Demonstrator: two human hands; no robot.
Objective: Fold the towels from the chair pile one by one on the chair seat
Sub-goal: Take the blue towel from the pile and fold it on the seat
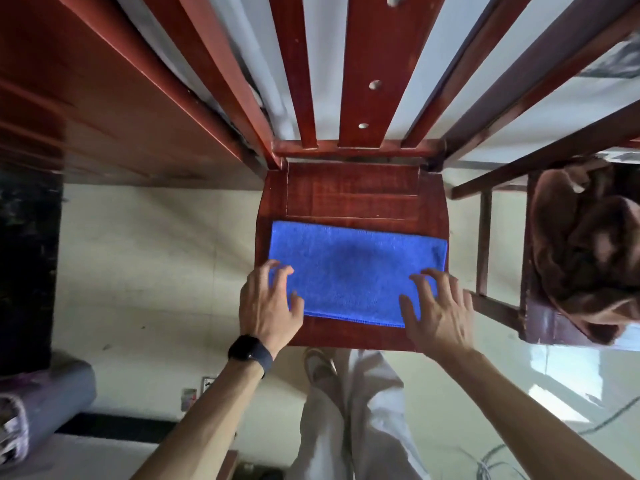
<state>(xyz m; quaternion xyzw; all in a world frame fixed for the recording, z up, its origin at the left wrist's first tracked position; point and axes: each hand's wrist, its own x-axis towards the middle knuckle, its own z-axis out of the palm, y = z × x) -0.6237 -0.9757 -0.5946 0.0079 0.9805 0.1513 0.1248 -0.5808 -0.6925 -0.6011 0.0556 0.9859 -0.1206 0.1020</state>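
Pale tile floor [145,258] all round; red wood chair seat [349,195] dead centre under you. Blue towel [353,271] lies flat as a wide folded strip across the front half of the seat, right end at the seat's right edge, back half bare. Your left hand [268,303] and right hand [438,313] sit on its front corners, fingers spread, gripping nothing. Second chair [554,327] at right holds a brown pile [585,251], blurred and cut off by the frame.
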